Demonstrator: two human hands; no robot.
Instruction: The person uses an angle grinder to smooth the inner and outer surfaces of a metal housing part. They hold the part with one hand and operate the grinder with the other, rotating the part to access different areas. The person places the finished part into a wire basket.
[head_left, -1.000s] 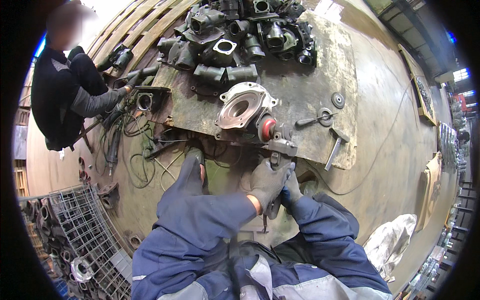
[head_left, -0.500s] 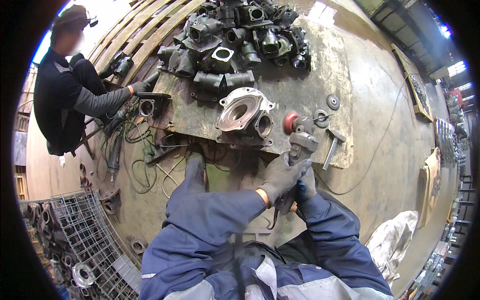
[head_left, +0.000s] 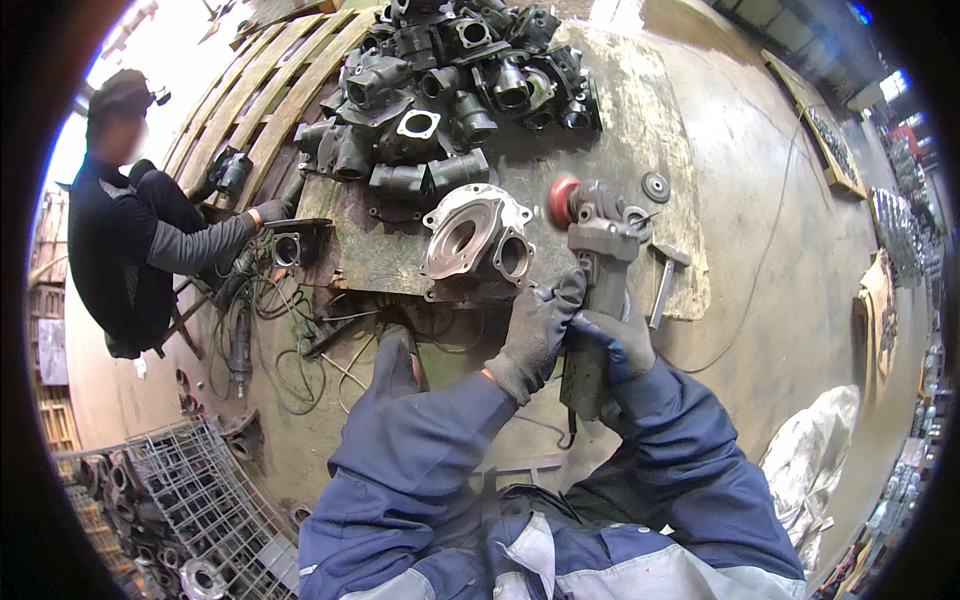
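My right hand (head_left: 622,340), gloved, wraps around the body of a grey angle grinder (head_left: 602,262) with a red disc (head_left: 563,202) at its head. Close against the grinder's left side is my gloved left hand (head_left: 540,328), its fingers curled; whether they hold anything is hidden. A cast metal housing (head_left: 462,238) with a bare silvery flange and round openings stands at the near edge of the worn board (head_left: 640,120), left of the disc. The disc is apart from the housing. To the right, a hammer (head_left: 664,285) and a loose round disc (head_left: 655,187) lie on the board.
Dark castings (head_left: 420,125) are heaped at the back of the board. At the left another person (head_left: 115,250) sits by a wooden pallet (head_left: 235,100). Cables (head_left: 295,375) trail over the floor. A wire cage (head_left: 195,490) of castings stands lower left, a white sack (head_left: 815,450) lower right.
The grinder has risen away from me, its disc shifting slightly left and up. My left hand has moved from the grinder body up and left, toward the housing. The view has turned slightly.
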